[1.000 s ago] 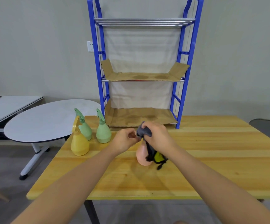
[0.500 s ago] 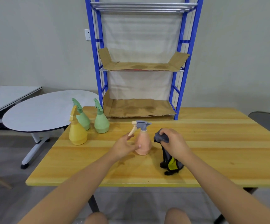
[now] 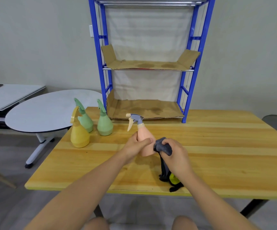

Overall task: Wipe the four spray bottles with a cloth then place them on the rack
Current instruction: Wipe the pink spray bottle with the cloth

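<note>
**Peach bottle held at mid-bench, cloth pressed to its side**

The long wooden bench (image 3: 217, 155) with a yellow front edge fills the lower half of the view. At its far side stands the blue metal rack (image 3: 186, 83), its two lower shelves lined with brown cardboard (both stained in patches). Off the bench's left end sits a grey oval side table (image 3: 40, 113).

Near the bench's left end, three pear-shaped plastic spray bottles stand upright in a cluster: a yellow bottle (image 3: 79, 136) in front, a pale green bottle (image 3: 85, 121) just behind it, and a second green bottle (image 3: 105, 126) beside them, close to the rack's foot.

At the bench's middle, the left hand (image 3: 135, 146) grips the peach-coloured spray bottle (image 3: 145, 141) with grey trigger head, fingers and thumb curled round its body. The right hand (image 3: 175, 155) has its fingers bunched round a dark grey cloth (image 3: 162, 147), which touches the bottle's right side; the cloth's black-and-yellow tail hangs to the bench.
</note>
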A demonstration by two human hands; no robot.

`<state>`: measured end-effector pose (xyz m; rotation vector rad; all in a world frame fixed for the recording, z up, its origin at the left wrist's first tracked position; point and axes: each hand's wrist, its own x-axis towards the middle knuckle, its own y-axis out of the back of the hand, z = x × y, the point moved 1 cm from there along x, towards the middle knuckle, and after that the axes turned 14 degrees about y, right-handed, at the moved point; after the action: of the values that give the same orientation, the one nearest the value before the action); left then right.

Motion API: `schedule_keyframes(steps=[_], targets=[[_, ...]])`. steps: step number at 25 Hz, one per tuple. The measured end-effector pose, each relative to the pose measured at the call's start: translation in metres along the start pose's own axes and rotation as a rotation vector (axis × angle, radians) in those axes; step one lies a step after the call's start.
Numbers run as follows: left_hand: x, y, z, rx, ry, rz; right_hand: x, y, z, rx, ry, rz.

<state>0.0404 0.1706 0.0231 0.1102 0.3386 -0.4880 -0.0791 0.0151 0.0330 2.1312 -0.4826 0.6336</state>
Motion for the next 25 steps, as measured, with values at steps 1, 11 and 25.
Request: schedule_keyframes(steps=[1, 11, 25], targets=[[-0.001, -0.002, 0.002, -0.050, 0.006, -0.009, -0.001, -0.002, -0.003, 0.023, -0.020, 0.041], [-0.010, 0.000, 0.027, -0.295, 0.133, -0.160, 0.010, 0.013, -0.016, 0.136, -0.112, 0.152], [-0.017, 0.000, 0.037, -0.251, 0.074, -0.028, 0.010, -0.003, -0.038, 0.058, 0.126, 0.026]])
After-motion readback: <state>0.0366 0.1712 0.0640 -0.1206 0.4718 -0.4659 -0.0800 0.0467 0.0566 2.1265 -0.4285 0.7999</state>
